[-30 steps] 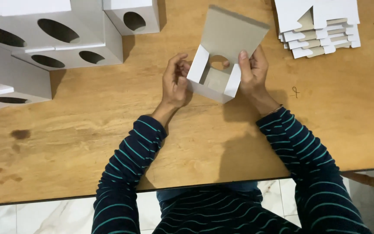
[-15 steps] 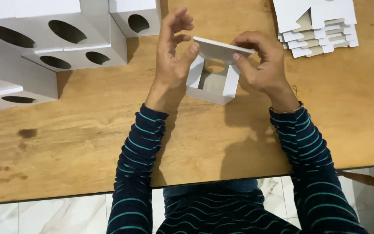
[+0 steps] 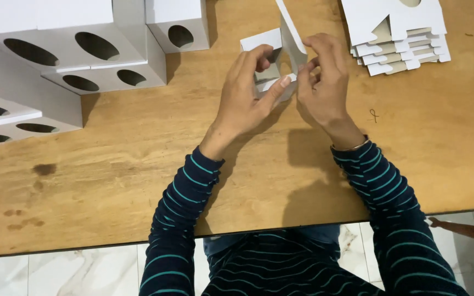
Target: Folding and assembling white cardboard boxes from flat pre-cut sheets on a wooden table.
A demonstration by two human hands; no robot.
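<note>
- Nearest us, we see our own dark sleeves with thin teal stripes (image 3: 185,219) reaching from the near edge over the wooden tabletop (image 3: 138,164), which carries a few dark stains at its near left.
- Our left hand (image 3: 245,98) lies past the middle of the tabletop, palm down; its fingers (image 3: 278,87) are curled against the near side of a small white cardboard box (image 3: 267,44), the thumb stretched along the lower edge.
- Our right hand (image 3: 322,82) sits just beside the left, touching the same box from the right; its fingers (image 3: 309,63) are pinched narrowly on the tall upright flap (image 3: 291,27) that rises from the box.
- The box rests on the tabletop between both hands, far of centre, still unfolded at its top, with one short flap standing out to the left.
- To the far right, well apart from the hands, lies a stack of flat white box blanks (image 3: 396,33), their brown undersides showing at the edges.
- To the far left stand several finished white boxes with oval cut-outs (image 3: 94,46), piled together; one smaller one (image 3: 178,24) stands near the box in hand.
</note>
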